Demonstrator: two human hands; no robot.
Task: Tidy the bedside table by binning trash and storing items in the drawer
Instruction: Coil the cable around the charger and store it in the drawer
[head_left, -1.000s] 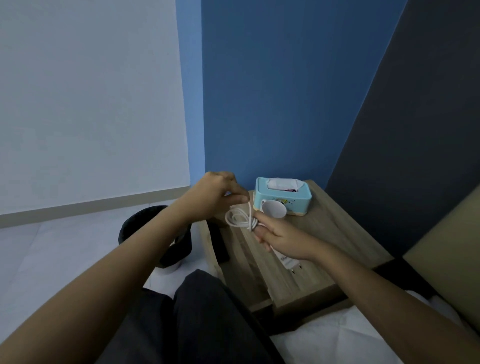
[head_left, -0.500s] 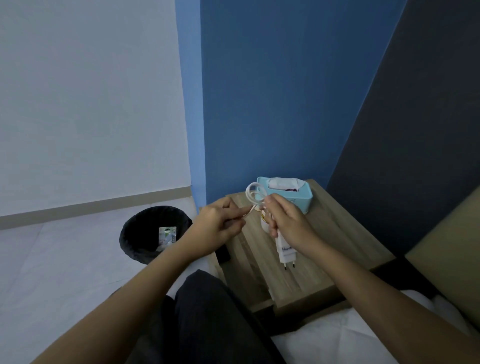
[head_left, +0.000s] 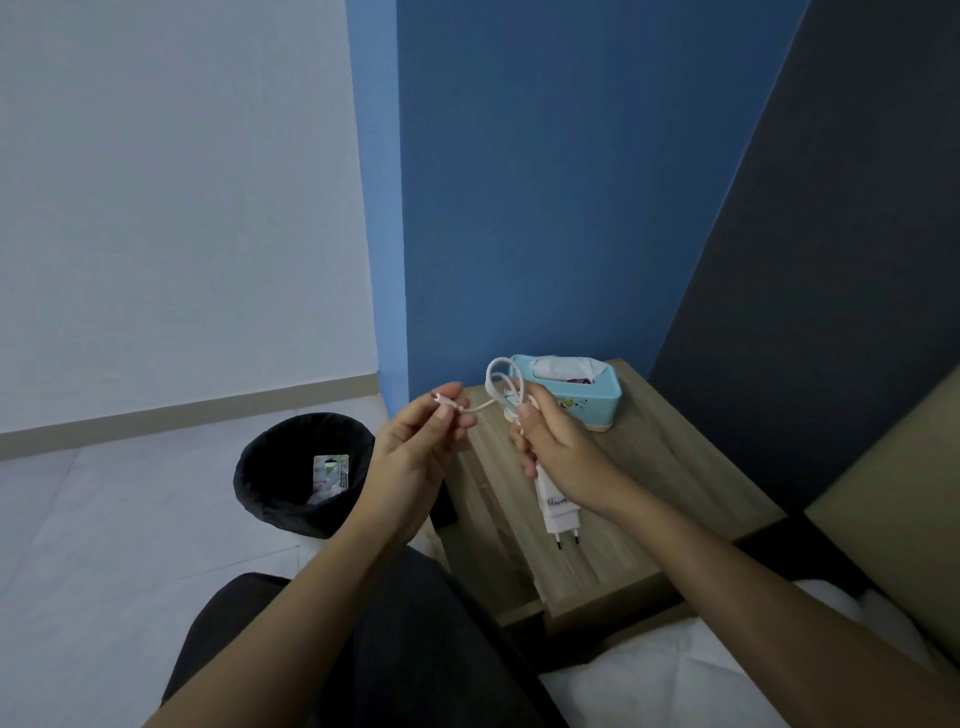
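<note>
right hand (head_left: 558, 452) — grips charger (head_left: 558, 506); left hand (head_left: 415, 447) — pinches cable (head_left: 498, 384) end | bedside table (head_left: 675, 478)

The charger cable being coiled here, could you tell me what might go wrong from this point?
The cable loops loosely above the right hand; the left hand pinches only its end, so the coil may spring open. The charger hangs prongs-down over the bedside table and could slip or knock the tissue box.
</note>
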